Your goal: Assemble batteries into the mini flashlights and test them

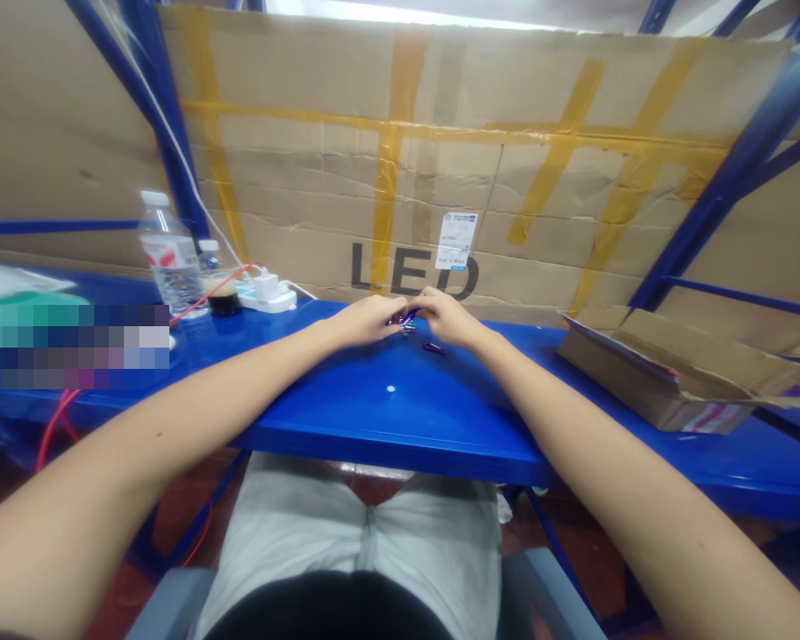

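Both hands meet over the far side of the blue table. My left hand (373, 318) is closed around several small shiny metallic pieces (408, 326), some purple and some greenish, too small to name surely. The fingers of my right hand (444, 316) are bent in a pinch on a small dark purple-blue piece (410, 316) next to them. Just below the right hand, a narrow purple loop shaped like a carabiner (434, 348) lies on the table. Nearer to me is a small white round spot (391, 388) on the tabletop.
The blue table (347, 427) ends against a large taped cardboard sheet (293, 178). At left stand a water bottle (170, 258), a small bottle of dark liquid (220, 284) and a white power strip (270, 295). An open cardboard box (640, 382) sits at right.
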Available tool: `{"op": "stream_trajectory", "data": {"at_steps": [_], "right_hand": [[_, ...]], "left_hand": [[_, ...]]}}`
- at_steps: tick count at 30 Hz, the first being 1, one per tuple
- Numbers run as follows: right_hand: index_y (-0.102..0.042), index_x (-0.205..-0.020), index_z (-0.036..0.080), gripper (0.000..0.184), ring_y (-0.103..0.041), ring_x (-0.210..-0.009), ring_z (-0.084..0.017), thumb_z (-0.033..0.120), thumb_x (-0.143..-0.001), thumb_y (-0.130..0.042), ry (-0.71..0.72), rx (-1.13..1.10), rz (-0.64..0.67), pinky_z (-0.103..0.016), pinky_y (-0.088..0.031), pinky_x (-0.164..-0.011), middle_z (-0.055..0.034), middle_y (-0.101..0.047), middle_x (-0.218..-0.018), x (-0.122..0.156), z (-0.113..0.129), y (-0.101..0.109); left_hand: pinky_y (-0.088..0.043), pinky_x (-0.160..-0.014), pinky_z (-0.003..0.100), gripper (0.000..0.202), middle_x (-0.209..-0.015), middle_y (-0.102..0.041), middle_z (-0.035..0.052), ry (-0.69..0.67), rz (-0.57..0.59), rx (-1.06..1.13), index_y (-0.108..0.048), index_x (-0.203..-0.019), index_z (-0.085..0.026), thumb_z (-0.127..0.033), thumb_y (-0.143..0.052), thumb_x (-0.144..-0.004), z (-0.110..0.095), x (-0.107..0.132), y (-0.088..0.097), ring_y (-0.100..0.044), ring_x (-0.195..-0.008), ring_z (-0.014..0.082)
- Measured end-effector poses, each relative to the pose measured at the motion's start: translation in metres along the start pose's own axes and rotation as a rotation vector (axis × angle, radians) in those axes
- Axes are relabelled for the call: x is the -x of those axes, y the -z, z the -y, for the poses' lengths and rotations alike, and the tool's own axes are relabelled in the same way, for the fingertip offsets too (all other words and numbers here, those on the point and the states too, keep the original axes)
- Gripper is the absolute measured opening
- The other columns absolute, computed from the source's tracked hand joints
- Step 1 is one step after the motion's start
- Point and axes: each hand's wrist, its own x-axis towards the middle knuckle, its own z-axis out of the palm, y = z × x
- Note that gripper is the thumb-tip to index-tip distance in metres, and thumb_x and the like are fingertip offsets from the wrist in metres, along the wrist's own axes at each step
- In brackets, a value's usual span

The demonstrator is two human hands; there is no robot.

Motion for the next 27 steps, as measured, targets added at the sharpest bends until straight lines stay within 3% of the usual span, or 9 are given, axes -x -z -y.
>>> {"op": "stream_trajectory", "data": {"at_steps": [6, 11, 16, 20, 27], "right_hand": [[-0.070, -0.100, 0.015, 0.023, -0.064, -0.098, -0.022, 0.006, -0.084, -0.057, -0.162, -0.109, 0.042, -0.035, -0.049, -0.090, -0.0088, -0.071, -0.102, 0.000, 0.006, 0.002], [-0.070, -0.092, 0.014, 0.017, -0.066, -0.093, -0.020, 0.007, -0.084, -0.057, -0.257, -0.110, 0.096, -0.033, -0.049, -0.088, -0.0081, -0.074, -0.098, 0.002, 0.003, 0.004], [-0.070, -0.092, 0.013, 0.019, -0.065, -0.094, -0.020, 0.004, -0.083, -0.057, -0.402, 0.002, 0.029, -0.032, -0.049, -0.088, -0.0099, -0.074, -0.102, 0.003, -0.007, 0.011], [-0.070, -0.092, 0.012, 0.019, -0.066, -0.093, -0.021, 0.003, -0.083, -0.057, -0.513, 0.053, 0.040, -0.031, -0.050, -0.085, -0.0122, -0.075, -0.102, 0.006, -0.012, 0.014], [-0.071, -0.088, 0.014, 0.017, -0.066, -0.091, -0.020, 0.004, -0.082, -0.060, -0.475, 0.063, 0.084, -0.030, -0.050, -0.084, -0.0094, -0.075, -0.099, 0.007, -0.013, 0.010]], "left_hand": [[-0.043, -0.068, 0.026, 0.015, -0.087, -0.071, 0.0060, 0.006, 0.042, -0.033, -0.062, -0.103, -0.017, -0.027, -0.059, -0.092, -0.001, 0.001, -0.002, -0.065, -0.075, 0.0177], [-0.043, -0.065, 0.028, 0.016, -0.088, -0.071, 0.0066, 0.057, 0.091, -0.092, -0.063, -0.103, -0.018, -0.028, -0.054, -0.093, -0.005, 0.002, -0.002, -0.065, -0.076, 0.0198], [-0.046, -0.078, 0.032, 0.021, -0.102, -0.071, 0.0100, 0.074, 0.120, -0.176, -0.067, -0.103, -0.018, -0.021, -0.049, -0.092, -0.002, 0.003, -0.005, -0.065, -0.093, 0.0231], [-0.045, -0.085, 0.036, 0.025, -0.102, -0.070, 0.0123, 0.038, 0.161, -0.259, -0.071, -0.100, -0.016, -0.025, -0.048, -0.094, 0.004, 0.000, -0.013, -0.061, -0.097, 0.0258], [-0.042, -0.084, 0.039, 0.029, -0.101, -0.068, 0.0130, 0.006, 0.171, -0.317, -0.077, -0.098, -0.020, -0.025, -0.050, -0.090, 0.014, -0.007, -0.030, -0.056, -0.096, 0.0283]]}}
